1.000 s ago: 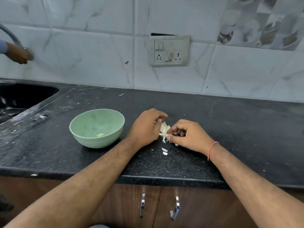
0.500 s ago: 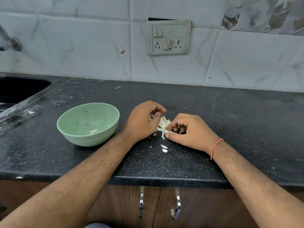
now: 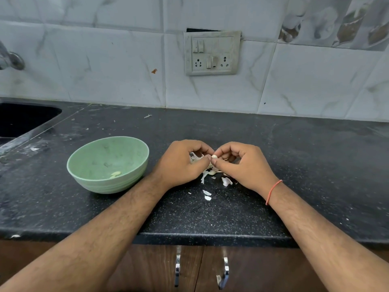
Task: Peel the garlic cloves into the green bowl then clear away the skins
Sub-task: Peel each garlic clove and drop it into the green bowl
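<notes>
Black speckled countertop (image 3: 294, 165) under pale marble-look tiles, sink (image 3: 21, 121) cut in at far left w/ a tap (image 3: 10, 60) above it. Green bowl (image 3: 134, 152) sits left of centre, one peeled clove (image 3: 115, 174) lying in the bottom. Just right of it the left hand (image 3: 179, 163), fingers curled, thumb & forefinger tips meeting the small garlic clove (image 3: 214, 156) at the middle. Right hand (image 3: 242, 165) comes in from the other side, also curled, pinching the same clove, so both hands have hold of it, lifted a bit off the counter. Loose skins (image 3: 207, 174) lie under & between the hands, a few flakes nearer the counter edge. Orange thread (image 3: 272, 191) on the right wrist. Looks like mid-peel, early in the job. To do it well, prob. hold the clove steady w/ one hand, nick the skin at the tip w/ a nail & strip it lengthways, let skins drop onto the same pile so clearing up is easy, then move the bare clove left into the bowl
</notes>
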